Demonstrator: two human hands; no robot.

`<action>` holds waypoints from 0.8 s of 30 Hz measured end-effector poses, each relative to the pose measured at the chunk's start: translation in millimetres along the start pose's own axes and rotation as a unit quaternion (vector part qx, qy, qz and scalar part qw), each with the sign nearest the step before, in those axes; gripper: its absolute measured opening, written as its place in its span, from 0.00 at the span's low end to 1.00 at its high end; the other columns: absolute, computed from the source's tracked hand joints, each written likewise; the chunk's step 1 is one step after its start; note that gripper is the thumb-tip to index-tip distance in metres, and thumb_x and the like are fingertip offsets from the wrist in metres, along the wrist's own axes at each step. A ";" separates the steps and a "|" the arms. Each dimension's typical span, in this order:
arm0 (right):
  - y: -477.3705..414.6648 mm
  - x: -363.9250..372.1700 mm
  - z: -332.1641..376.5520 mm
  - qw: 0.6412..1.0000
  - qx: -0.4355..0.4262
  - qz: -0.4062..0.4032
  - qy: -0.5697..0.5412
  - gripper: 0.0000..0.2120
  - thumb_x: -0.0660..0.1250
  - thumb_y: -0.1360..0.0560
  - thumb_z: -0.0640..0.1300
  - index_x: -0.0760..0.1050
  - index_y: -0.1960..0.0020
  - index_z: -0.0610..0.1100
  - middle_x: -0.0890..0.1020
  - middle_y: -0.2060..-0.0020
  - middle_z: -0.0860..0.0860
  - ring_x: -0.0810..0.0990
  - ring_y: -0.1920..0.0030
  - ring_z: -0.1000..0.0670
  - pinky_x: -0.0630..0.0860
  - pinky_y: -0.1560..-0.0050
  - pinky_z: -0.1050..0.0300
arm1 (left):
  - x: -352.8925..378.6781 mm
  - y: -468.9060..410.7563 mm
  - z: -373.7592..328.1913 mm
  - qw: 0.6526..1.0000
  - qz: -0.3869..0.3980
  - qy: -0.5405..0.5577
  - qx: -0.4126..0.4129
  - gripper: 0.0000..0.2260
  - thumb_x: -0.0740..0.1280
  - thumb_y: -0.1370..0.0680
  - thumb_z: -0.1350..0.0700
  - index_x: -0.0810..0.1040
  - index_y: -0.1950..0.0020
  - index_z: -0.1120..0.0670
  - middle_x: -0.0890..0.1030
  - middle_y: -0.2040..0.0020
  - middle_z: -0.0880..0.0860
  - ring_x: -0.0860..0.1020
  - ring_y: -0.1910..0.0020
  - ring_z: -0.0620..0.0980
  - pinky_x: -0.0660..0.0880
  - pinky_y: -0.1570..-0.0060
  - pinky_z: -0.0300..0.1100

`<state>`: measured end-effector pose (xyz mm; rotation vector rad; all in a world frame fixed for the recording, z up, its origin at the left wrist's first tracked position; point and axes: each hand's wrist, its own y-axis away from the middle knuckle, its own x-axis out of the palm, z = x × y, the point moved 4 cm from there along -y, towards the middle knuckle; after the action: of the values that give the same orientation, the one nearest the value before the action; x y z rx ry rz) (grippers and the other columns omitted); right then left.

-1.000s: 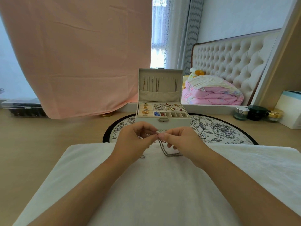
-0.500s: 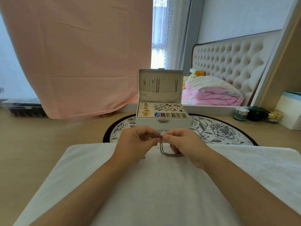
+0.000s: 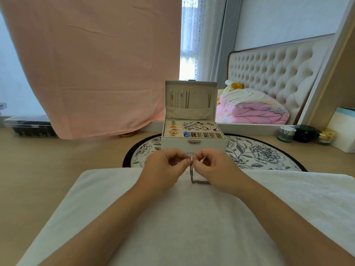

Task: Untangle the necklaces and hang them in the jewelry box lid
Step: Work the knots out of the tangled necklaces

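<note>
Far left, a clear plastic bin [image 3: 28, 126] sits at the back of the wood table [image 3: 57, 160]. A big pink cloth [image 3: 96, 64] hangs down behind it.

A white towel [image 3: 182, 217] lies on the table close to the person. Both arms reach out over it.

L hand [image 3: 165, 167]: fingers curled in, thumb & 1st finger squeezed on the top of the necklace [image 3: 192, 174]. R hand [image 3: 215, 167] is just beside it, fingers curled too, and its thumb & finger pinch the same spot. The fingertips of the 2 hands nearly touch.

The necklace is a grey chain. It hangs down from the pinch to the towel, then bends to the R and goes under the R hand.

Just behind the hands is the jewelry box [image 3: 194, 144], sitting on a round flower mat [image 3: 259, 154]. Its lid [image 3: 190, 87] stands up open. A few thin chains [image 3: 187, 99] hang inside the lid, ends in the pocket. The tray below has rings, pearls & small bits.

Far R: a folded pink quilt [image 3: 253, 110] on a bed, then small jars [image 3: 286, 133] & a white carton [image 3: 343, 129].
</note>
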<state>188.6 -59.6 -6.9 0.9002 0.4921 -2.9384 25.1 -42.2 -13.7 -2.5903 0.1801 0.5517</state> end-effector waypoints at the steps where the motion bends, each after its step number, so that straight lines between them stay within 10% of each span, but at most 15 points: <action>1: -0.2 -1.0 0.5 1.000 -0.007 -0.005 0.010 0.05 0.68 0.23 0.42 0.79 0.58 0.45 0.71 0.76 0.57 0.65 0.75 0.57 0.64 0.73 0.64 | 0.4 -0.8 -0.5 1.000 -0.002 -0.005 -0.006 0.02 0.72 0.23 0.56 0.84 0.54 0.49 0.83 0.64 0.47 0.81 0.65 0.47 0.80 0.60 0.44; 5: -1.5 -6.4 3.1 0.999 -0.024 -0.034 0.011 0.06 0.67 0.23 0.41 0.78 0.59 0.48 0.72 0.75 0.57 0.67 0.74 0.57 0.66 0.72 0.64 | 6.4 1.1 4.2 0.989 0.073 0.061 -0.112 0.05 0.67 0.19 0.58 0.81 0.54 0.52 0.81 0.63 0.49 0.77 0.66 0.46 0.78 0.62 0.39; 12: 0.9 -5.5 4.3 1.000 -0.024 0.011 -0.013 0.05 0.66 0.21 0.43 0.78 0.55 0.47 0.71 0.72 0.51 0.65 0.72 0.52 0.63 0.71 0.58 | -1.4 -1.3 -3.3 0.999 0.031 0.032 -0.022 0.07 0.70 0.21 0.55 0.84 0.49 0.42 0.85 0.56 0.43 0.82 0.56 0.44 0.80 0.52 0.40; 19: 3.2 -4.3 7.6 0.997 -0.048 0.030 0.048 0.05 0.67 0.21 0.41 0.76 0.55 0.48 0.75 0.72 0.67 0.70 0.72 0.59 0.66 0.70 0.69 | -1.3 0.2 -2.3 0.992 0.063 0.074 -0.082 0.03 0.74 0.24 0.58 0.87 0.52 0.52 0.86 0.62 0.47 0.81 0.65 0.39 0.75 0.62 0.32; 24: 3.6 0.3 11.8 0.975 -0.100 0.032 0.198 0.06 0.66 0.23 0.47 0.72 0.57 0.56 0.75 0.60 0.61 0.74 0.63 0.60 0.65 0.62 0.65 | -0.7 -0.7 -3.4 0.990 0.092 -0.105 -0.018 0.04 0.69 0.23 0.53 0.80 0.58 0.45 0.77 0.70 0.36 0.71 0.72 0.38 0.68 0.67 0.37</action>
<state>182.4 -66.6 1.1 1.4443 0.7419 -2.5913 25.8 -43.3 -10.4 -2.5435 0.3433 0.8959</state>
